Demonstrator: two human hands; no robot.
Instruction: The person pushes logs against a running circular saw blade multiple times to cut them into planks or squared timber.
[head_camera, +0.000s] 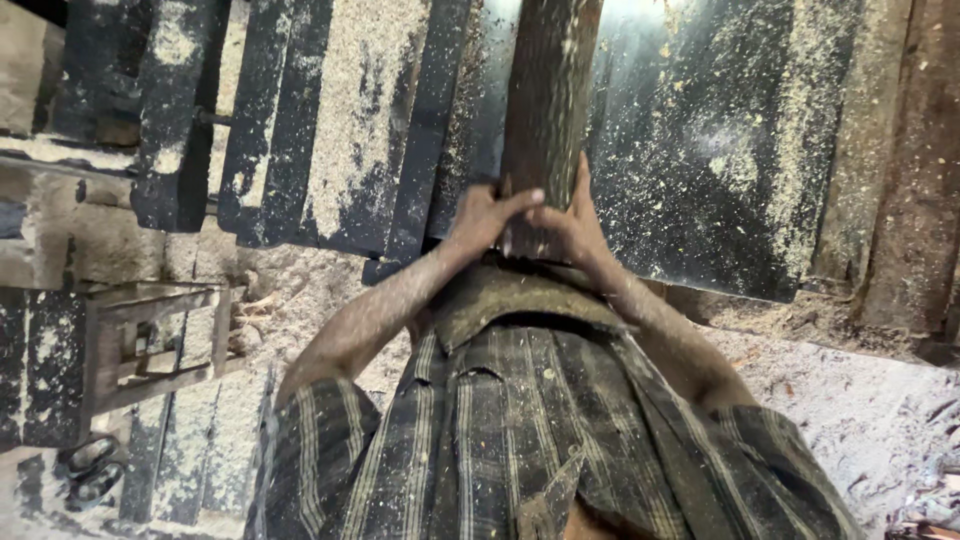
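Note:
A long brown wooden plank (548, 90) lies lengthwise on a dark, sawdust-covered machine table (700, 160), running away from me. My left hand (484, 215) grips the near end of the plank from its left side. My right hand (572, 222) clasps the same end from the right, fingers wrapped up along the edge. Both hands meet at the plank's end, close against my chest. My checked shirt (530, 430) fills the lower middle of the view, dusted with sawdust.
Dark metal slats and rails (330, 120) coated in sawdust lie left of the plank. A small wooden frame (150, 340) stands at the lower left. A rough wooden beam (900, 170) borders the right. Sawdust covers the floor (860, 420).

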